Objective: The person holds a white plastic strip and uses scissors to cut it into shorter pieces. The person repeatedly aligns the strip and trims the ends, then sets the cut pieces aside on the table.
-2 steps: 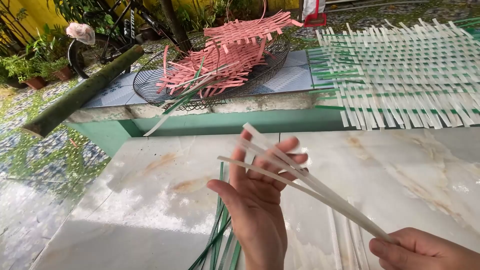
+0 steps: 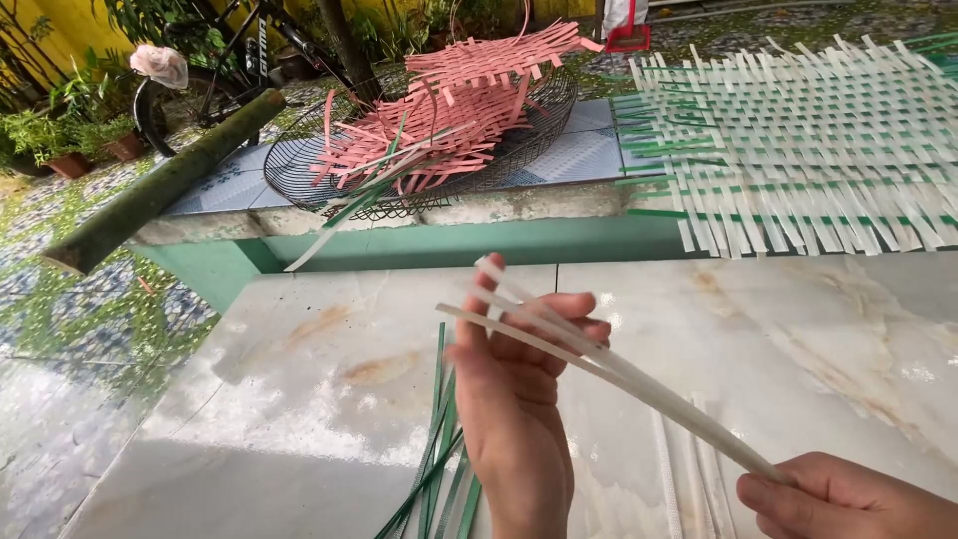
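My left hand [image 2: 519, 399] is raised over the marble slab [image 2: 299, 399], fingers curled around the far ends of a few long white plastic strips [image 2: 619, 374]. My right hand [image 2: 848, 499] at the lower right corner pinches the near end of the same strips. The strips run diagonally between the two hands, fanned apart at the left end. Under my left wrist lie several green strips [image 2: 439, 449] on the slab. More white strips [image 2: 689, 469] lie flat on the slab between my hands.
A woven mat of white and green strips [image 2: 798, 140] lies at the upper right. A wire basket [image 2: 329, 170] holding pink woven strips [image 2: 459, 100] sits on a tiled green ledge. A green log [image 2: 160, 190], a bicycle [image 2: 230, 60] and potted plants [image 2: 70, 150] are at the left.
The view has shifted slightly; my hands keep the same hold on the white strips.
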